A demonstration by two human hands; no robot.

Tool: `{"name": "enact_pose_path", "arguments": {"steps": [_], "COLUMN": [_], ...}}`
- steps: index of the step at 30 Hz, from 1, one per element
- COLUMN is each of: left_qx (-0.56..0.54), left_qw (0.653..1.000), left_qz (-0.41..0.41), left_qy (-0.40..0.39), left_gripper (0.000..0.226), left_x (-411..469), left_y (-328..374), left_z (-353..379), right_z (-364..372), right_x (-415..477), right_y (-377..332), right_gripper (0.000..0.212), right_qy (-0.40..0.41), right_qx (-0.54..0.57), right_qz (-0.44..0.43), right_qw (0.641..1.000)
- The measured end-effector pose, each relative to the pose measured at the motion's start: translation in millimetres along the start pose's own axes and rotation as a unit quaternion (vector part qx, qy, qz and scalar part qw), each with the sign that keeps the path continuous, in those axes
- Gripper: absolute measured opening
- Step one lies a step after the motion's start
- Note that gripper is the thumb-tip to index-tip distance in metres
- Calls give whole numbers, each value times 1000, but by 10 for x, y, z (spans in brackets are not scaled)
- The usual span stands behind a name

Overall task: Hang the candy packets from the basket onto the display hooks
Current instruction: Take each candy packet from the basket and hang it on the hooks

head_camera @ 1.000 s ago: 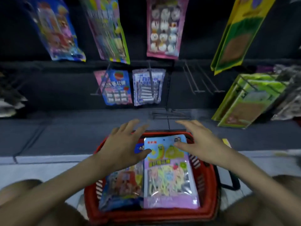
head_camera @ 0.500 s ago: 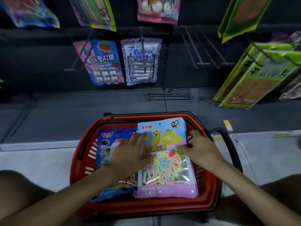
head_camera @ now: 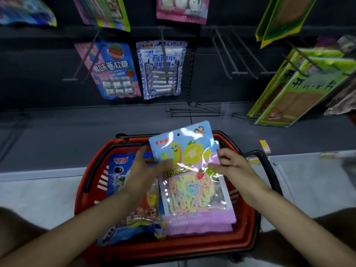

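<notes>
A red basket (head_camera: pixel 192 245) with black handles sits on the floor in front of me. Both hands hold a pastel candy packet (head_camera: pixel 190 182) of coloured strings, its top lifted above the basket's far rim. My left hand (head_camera: pixel 143 173) grips its left edge, my right hand (head_camera: pixel 232 168) its right edge. A same-coloured purple packet edge (head_camera: pixel 202 229) shows beneath it. A blue packet (head_camera: pixel 123 189) lies in the basket's left half, partly under my left arm. Empty display hooks (head_camera: pixel 240 54) stick out of the dark wall at upper right.
A blue-pink packet (head_camera: pixel 113 70) and a blue-white packet (head_camera: pixel 161 68) hang on middle hooks. Green packets (head_camera: pixel 300 83) hang at right, more packets along the top. Loose hooks (head_camera: pixel 194 110) lie on the dark base shelf. My knees flank the basket.
Both hands came down onto the pastel packet, closed on its sides and raised its top end clear of the basket. The view tilted downward and closer to the basket.
</notes>
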State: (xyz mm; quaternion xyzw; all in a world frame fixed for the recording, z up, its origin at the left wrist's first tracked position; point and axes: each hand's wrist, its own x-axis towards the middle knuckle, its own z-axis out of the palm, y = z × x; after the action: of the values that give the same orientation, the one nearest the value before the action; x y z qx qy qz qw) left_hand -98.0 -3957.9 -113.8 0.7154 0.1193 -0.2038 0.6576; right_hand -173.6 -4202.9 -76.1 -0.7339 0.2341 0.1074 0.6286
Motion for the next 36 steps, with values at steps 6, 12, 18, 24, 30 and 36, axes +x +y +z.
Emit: {"name": "enact_pose_path", "arguments": {"steps": [6,12,18,24,30,36], "left_qx": [-61,-42,-50,-58,-91,-82], "left_qw": [990,988,982,959,926,875], "left_qz": [-52,38,156,276,365,472], "left_qy": [-116,-142,-90,-31,12,65], "left_gripper": [33,23,34,22,32,42], "left_x": [-119,-225,-375,-530,-701,-967], "left_y": [104,227,569,1068,1553,2289], "left_z": [-57,-138,-269,-451,-628,-862], "right_z": [7,72,293,480,601,796], "right_x": [-28,-23,-277,-500,-515,-714], "right_y": [-151,-338,-572,-921,-1553,-2334], "right_gripper": [21,21,63,107,108,108], "right_qy": [30,53,110,111,116,164], "right_qx": [105,126,33,-74,-116,-116], "right_qz": [-44,-104,-264,-410,-477,-538], "right_qw": [993,985,958,903,863,819]}}
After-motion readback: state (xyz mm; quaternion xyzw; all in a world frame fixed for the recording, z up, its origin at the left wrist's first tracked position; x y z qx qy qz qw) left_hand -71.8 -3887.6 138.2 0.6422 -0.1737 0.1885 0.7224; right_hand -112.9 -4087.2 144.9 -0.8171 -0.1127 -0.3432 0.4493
